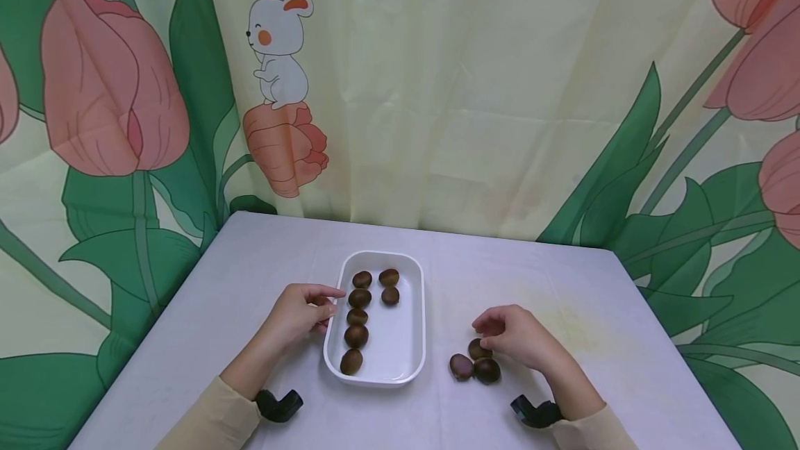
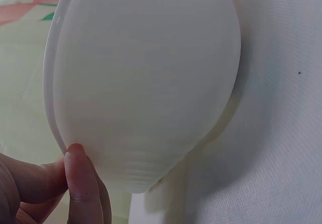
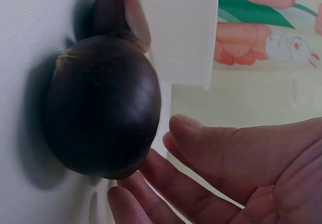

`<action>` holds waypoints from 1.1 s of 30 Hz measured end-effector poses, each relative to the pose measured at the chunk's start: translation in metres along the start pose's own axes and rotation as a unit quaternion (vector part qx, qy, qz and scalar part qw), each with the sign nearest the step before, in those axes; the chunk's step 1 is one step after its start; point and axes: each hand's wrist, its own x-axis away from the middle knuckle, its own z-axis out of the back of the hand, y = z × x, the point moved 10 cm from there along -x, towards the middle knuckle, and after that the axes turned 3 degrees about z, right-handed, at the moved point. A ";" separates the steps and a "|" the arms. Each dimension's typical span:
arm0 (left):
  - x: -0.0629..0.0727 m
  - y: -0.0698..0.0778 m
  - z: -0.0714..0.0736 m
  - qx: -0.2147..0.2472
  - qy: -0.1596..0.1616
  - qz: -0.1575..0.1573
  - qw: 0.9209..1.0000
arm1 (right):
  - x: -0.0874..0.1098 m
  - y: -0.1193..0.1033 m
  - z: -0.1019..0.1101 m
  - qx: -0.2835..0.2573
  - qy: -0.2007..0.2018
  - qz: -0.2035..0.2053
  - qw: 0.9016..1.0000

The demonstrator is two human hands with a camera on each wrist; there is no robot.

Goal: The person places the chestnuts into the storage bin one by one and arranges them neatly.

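Observation:
A white rectangular tray (image 1: 400, 339) stands on the table, with a column of several brown chestnuts (image 1: 357, 336) along its left side and two more chestnuts (image 1: 389, 286) at its upper right. My left hand (image 1: 300, 311) pinches the tray's left rim between thumb and fingers; the left wrist view shows the tray's outer wall (image 2: 146, 83) close up. Right of the tray, three loose chestnuts (image 1: 461, 367) lie in a cluster. My right hand (image 1: 515, 335) reaches over the rearmost one, thumb and fingers apart. A large dark chestnut (image 3: 103, 105) partly hides these fingers in the right wrist view.
A pale cloth (image 1: 281, 248) covers the table. Behind it hangs a curtain (image 1: 450, 123) printed with tulips and a rabbit on a carrot. Black wrist cameras (image 1: 279, 405) sit on both wrists, just above the beige sleeves.

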 end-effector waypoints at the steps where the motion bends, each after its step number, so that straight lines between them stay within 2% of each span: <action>1: 0.000 0.000 0.000 0.001 0.000 0.001 1.000 | 0.001 0.001 -0.001 -0.002 -0.002 0.000 1.000; 17: 0.001 -0.001 0.000 0.003 -0.002 -0.001 1.000 | 0.000 0.006 -0.011 -0.007 -0.016 0.032 0.999; 26: 0.001 0.000 0.000 0.004 0.000 0.001 1.000 | 0.000 0.005 -0.013 0.006 -0.019 0.024 1.000; 33: 0.003 0.001 0.001 0.003 0.000 -0.005 1.000 | -0.001 0.002 -0.016 -0.003 -0.031 0.047 0.998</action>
